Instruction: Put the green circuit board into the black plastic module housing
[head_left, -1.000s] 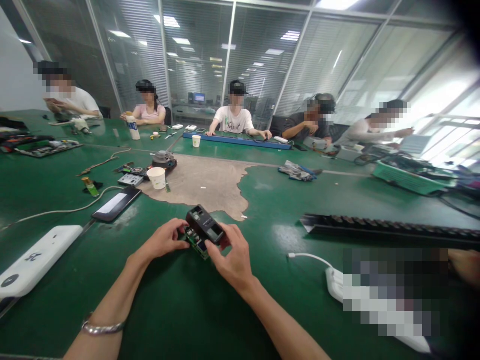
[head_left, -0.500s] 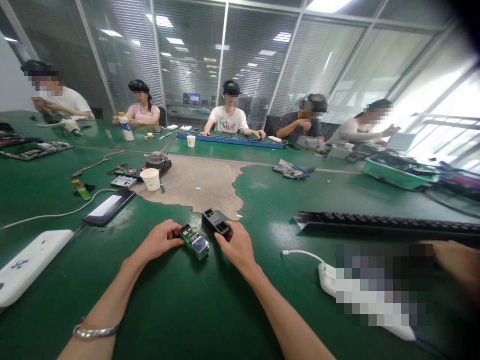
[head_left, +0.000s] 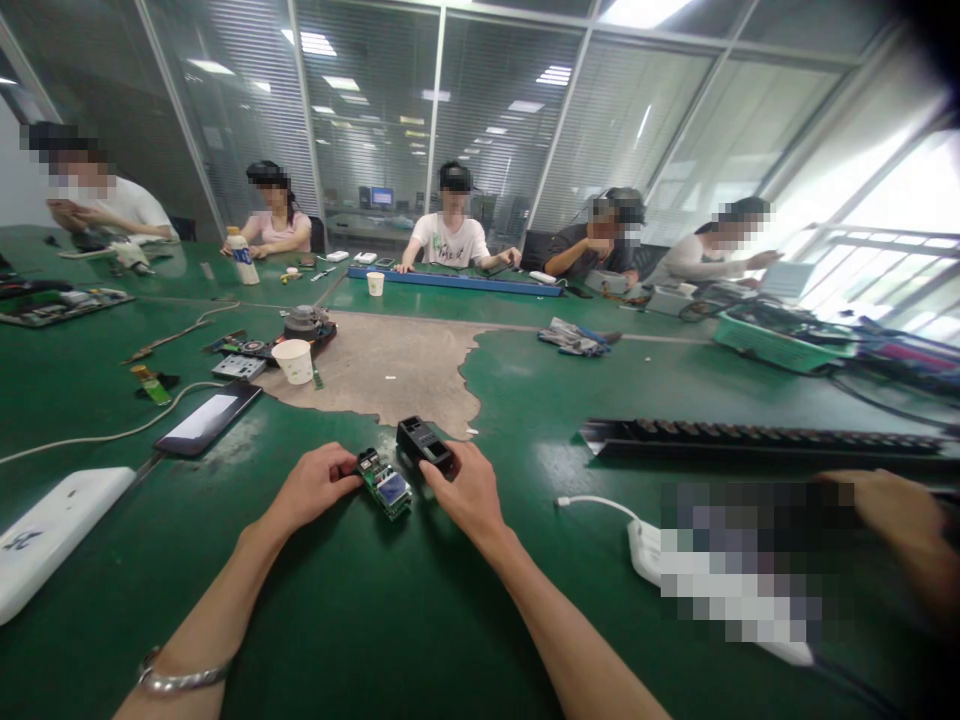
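Observation:
My left hand (head_left: 319, 482) pinches the left end of a small green circuit board (head_left: 386, 484), which carries a little bluish screen. Its lower right end reaches toward the middle of the green table (head_left: 390, 640). A black plastic housing (head_left: 421, 442) with rectangular cut-outs is in my right hand (head_left: 466, 485), gripped at its near right end. Thumb and fingers close around that end and partly cover it. Board and housing are side by side with a narrow gap between them.
A phone (head_left: 210, 418), a white power bank (head_left: 64, 535) and a paper cup (head_left: 292, 361) lie to the left. On the right are a black slotted rail (head_left: 750, 440), a white cable (head_left: 600, 505) and another person's hand (head_left: 892, 510). Gloves (head_left: 576, 338) and a green basket (head_left: 780, 345) are farther back.
The view has shifted slightly, so the whole scene sits a little further left. Both hands keep their hold on the board and the housing, which stay almost in the same position.

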